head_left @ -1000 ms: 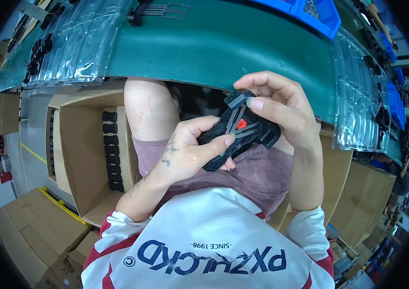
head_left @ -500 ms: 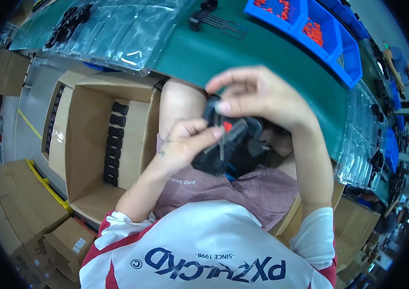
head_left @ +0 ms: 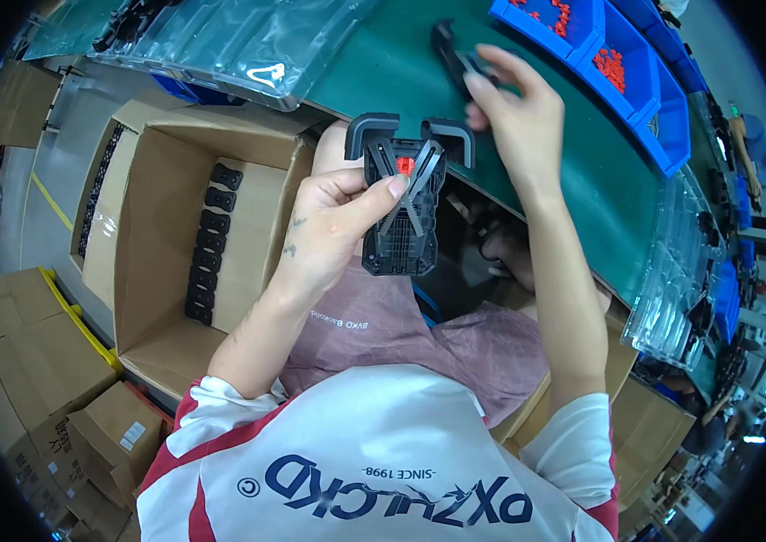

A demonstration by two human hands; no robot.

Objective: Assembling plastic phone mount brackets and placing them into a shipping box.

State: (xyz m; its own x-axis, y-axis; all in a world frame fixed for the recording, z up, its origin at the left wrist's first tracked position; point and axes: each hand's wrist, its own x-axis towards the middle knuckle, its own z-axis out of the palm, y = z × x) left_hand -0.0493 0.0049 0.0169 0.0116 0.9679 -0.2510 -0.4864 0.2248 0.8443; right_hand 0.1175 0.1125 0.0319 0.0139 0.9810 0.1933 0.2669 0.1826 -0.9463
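Note:
My left hand (head_left: 333, 217) grips a black plastic phone holder (head_left: 403, 248) by its left side, thumb pressed near its middle. Two slotted arms cross in an X on its face, ending at the top in padded, hooked jaws. A small red piece (head_left: 405, 166) sits between the arms. Farther off, over the green table, my right hand (head_left: 518, 108) has its thumb and fingers closed on a dark black plastic part (head_left: 451, 56). That part is tilted and slightly blurred, and the fingers partly cover it.
Blue bins (head_left: 622, 68) with small red pieces stand at the far right of the green table (head_left: 374, 77). Clear plastic trays (head_left: 247, 54) lie at the far left. Left of my legs, an open cardboard box (head_left: 157, 235) holds a row of black parts (head_left: 207, 244).
My right hand has left the phone holder and reached forward to the black part, which has turned from where it lay. My left hand now holds the phone holder upright, crossed arms facing up.

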